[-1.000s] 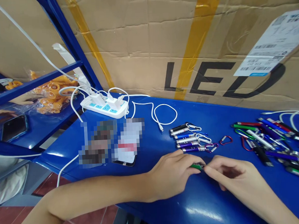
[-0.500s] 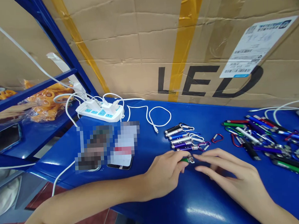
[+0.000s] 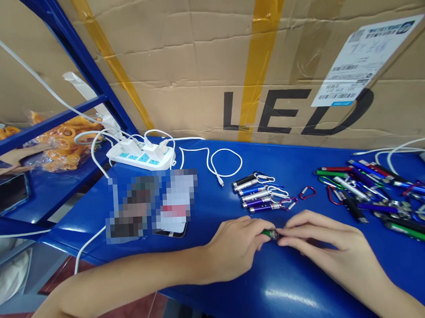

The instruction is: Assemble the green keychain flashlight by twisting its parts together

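My left hand (image 3: pixel 234 245) is closed around a small green keychain flashlight (image 3: pixel 268 233), whose metal end sticks out to the right between thumb and fingers. At that end, my right hand (image 3: pixel 327 245) has its thumb and fingertips pinched together. Whatever small part they grip is too hidden to make out. Just beyond my hands lies a row of finished-looking keychain flashlights (image 3: pixel 259 190) in black, silver, blue and purple, with carabiner clips attached. A loose red carabiner (image 3: pixel 307 192) rests to the right of that row.
A heap of coloured flashlight tubes (image 3: pixel 371 188), clips and small silver discs covers the right side of the blue table (image 3: pixel 219 296). Two phones with blurred screens and a white power strip (image 3: pixel 141 155) with cables stand left. A large cardboard box (image 3: pixel 179 66) rises behind.
My right fingertips have closed in on the flashlight's end, where a gap showed before. Both hands sit slightly lower, and the view has shifted a little.
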`<action>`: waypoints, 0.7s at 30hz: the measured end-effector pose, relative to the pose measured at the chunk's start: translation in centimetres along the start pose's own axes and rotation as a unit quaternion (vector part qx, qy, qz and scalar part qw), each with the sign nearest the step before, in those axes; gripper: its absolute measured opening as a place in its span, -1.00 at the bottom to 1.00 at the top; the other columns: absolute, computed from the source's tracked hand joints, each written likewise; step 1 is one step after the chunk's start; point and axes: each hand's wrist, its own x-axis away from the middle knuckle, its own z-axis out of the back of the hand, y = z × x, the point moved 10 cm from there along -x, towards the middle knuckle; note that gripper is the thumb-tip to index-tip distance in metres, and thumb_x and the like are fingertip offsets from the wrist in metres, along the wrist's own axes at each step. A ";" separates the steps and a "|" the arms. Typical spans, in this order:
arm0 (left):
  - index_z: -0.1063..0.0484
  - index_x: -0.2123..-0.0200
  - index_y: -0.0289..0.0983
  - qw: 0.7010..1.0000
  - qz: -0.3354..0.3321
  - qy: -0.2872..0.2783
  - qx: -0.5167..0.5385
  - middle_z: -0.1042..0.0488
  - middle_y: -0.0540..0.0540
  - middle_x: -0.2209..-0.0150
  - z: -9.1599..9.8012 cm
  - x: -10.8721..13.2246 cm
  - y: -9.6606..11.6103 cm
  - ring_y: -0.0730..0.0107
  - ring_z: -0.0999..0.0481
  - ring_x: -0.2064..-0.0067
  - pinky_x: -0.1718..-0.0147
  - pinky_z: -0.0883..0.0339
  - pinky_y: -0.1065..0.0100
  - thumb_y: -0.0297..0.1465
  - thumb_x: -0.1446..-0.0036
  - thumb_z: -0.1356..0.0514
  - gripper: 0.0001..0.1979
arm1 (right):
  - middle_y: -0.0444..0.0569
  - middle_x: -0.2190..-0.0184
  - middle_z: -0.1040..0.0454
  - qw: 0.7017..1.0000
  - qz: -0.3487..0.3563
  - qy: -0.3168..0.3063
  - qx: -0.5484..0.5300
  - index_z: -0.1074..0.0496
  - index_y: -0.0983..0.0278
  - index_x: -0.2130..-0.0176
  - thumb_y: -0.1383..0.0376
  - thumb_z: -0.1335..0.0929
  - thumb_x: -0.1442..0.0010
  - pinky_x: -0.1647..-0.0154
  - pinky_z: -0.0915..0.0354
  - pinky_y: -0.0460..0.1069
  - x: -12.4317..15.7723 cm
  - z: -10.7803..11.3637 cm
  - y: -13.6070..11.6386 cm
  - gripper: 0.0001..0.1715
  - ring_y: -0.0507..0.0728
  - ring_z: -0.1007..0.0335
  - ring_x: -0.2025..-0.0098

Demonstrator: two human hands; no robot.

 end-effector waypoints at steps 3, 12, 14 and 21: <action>-0.28 0.08 -0.22 1.000 0.002 -0.005 0.003 -0.42 0.04 0.41 -0.1 -0.1 0.0 0.49 -0.36 0.33 0.33 -0.15 0.48 -0.47 -0.24 0.14 -0.72 | -0.06 0.44 -0.46 1.000 -0.003 -0.029 -0.010 -0.55 0.20 0.41 0.36 -0.37 -0.07 0.50 -0.35 -0.16 0.2 -0.5 0.3 -0.88 0.00 -0.40 0.46; -0.29 0.21 -0.27 0.998 0.017 -0.018 0.054 -0.41 0.02 0.39 -0.3 -0.2 -0.1 0.53 -0.36 0.37 0.37 -0.18 0.51 -0.49 -0.21 0.10 -0.79 | -0.06 0.51 -0.42 0.995 -0.049 -0.035 -0.079 -0.52 0.28 0.47 0.39 -0.34 -0.10 0.63 -0.27 -0.19 0.1 -1.1 1.1 -0.84 -0.07 -0.31 0.61; -0.29 0.23 -0.28 0.998 0.016 -0.022 0.057 -0.42 0.01 0.38 -0.4 -0.3 -0.1 0.52 -0.37 0.37 0.37 -0.19 0.51 -0.50 -0.21 0.10 -0.81 | -0.07 0.52 -0.42 0.995 -0.043 -0.035 -0.077 -0.52 0.28 0.46 0.39 -0.34 -0.10 0.62 -0.27 -0.19 0.2 -1.1 1.1 -0.84 -0.07 -0.32 0.59; -0.24 0.28 -0.29 0.998 0.014 -0.026 0.058 -0.44 -0.03 0.35 -0.4 -0.3 0.1 0.48 -0.40 0.37 0.37 -0.24 0.47 -0.50 -0.21 0.09 -0.86 | -0.11 0.53 -0.42 0.997 -0.042 -0.007 -0.061 -0.50 0.25 0.50 0.38 -0.37 -0.07 0.59 -0.23 -0.17 0.7 -0.9 1.6 -0.87 -0.06 -0.31 0.56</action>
